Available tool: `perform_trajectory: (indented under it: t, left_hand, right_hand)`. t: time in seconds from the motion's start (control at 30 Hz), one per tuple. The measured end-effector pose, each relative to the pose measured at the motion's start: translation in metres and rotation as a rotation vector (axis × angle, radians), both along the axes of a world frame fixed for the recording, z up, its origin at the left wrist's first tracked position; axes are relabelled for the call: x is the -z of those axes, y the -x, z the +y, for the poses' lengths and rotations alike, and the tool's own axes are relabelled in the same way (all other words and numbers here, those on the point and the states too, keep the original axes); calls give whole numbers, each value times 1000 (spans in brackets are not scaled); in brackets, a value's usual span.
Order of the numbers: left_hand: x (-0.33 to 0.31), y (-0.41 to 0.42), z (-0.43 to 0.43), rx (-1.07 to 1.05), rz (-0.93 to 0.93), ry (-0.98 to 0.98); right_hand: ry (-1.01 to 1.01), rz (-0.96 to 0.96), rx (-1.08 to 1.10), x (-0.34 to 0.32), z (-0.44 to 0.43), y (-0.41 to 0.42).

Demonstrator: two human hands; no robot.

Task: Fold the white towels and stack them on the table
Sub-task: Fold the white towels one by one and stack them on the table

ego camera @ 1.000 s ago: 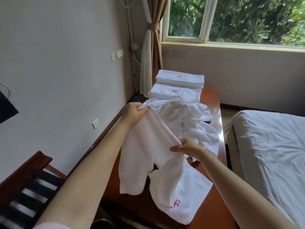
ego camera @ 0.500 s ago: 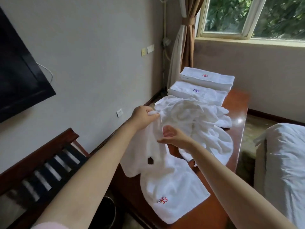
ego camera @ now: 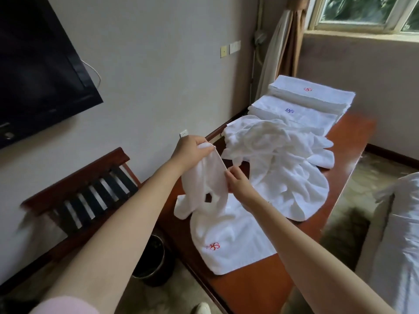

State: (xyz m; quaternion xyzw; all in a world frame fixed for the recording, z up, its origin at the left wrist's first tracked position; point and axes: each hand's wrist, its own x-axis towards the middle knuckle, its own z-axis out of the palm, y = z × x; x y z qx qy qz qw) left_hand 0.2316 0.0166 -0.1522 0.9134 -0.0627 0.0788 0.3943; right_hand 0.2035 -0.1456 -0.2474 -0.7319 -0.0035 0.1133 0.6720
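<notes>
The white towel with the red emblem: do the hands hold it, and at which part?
Yes. The left hand grips the white terry towel at its bunched top end; the right hand pinches its edge just below.

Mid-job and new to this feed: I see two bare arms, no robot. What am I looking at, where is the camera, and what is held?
No machine here: a person works with bare hands, and the one camera sits on their head, looking forward and down. The left hand grips the bunched upper end of a white towel; the right hand pinches its edge lower down. The towel's other end, with a red emblem, lies on the wooden table. Beyond it lie a loose heap of towels, then a blue-emblem folded stack and a red-emblem folded stack.
</notes>
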Motion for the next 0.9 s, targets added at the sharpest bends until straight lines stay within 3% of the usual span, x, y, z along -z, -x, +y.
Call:
perform_trajectory:
  t: [0.1,0.2,0.3,0.47,0.57,0.67,0.77,0.9]
  left_hand:
    - [3,-7,12,-104,-37,-17]
    - [5,-16,20,-137,-67,-27]
    - [4,-29,23,-125,-145,-47]
    - [20,-55,37,-156,-142,-63]
    - [32,-67,43,-160,-36,-330]
    - [43,-70,30,154,215,-519]
    - [62,-60,4,553,516,-305]
    - [78,-57,-9,665,665,-170]
  right_hand:
    - [55,-85,88,-12,4,-6]
    - [25,-83,-121,-27,-8,-17]
    - [93,37,-266,-18,-16,-21]
    - [413,94,-139,18,-32,-25]
    - [536,43,-15,17,-41,-29]
    - [501,-52,-2,-6,-35,-37]
    - [528,-75,-82,-24,-27,-43]
    - [509,-6,-17,-28,-40,-46]
